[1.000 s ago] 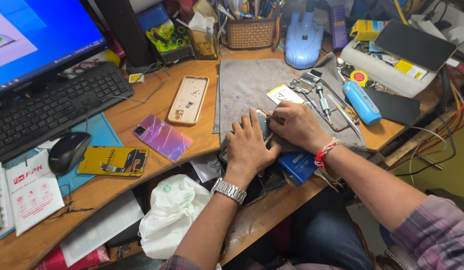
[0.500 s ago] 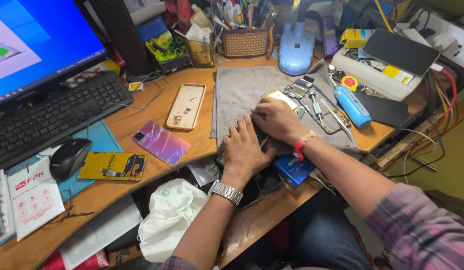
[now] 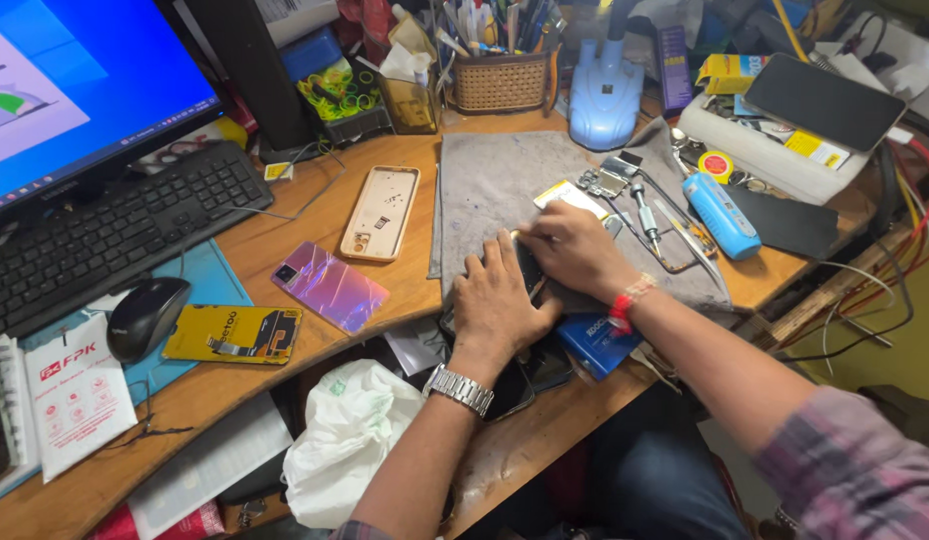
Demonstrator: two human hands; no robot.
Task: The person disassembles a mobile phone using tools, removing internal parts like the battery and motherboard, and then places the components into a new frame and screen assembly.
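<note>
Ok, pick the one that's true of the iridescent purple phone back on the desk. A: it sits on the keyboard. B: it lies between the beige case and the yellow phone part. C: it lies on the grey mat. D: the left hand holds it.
B: the purple back lies on bare wood, below the beige case and right of the yellow part, apart from the grey mat and both hands.

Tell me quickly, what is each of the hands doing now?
Left hand: open, pressing flat on the dark phone.
Right hand: fingers curled, resting on the same phone; a firm grip cannot be told.
</note>
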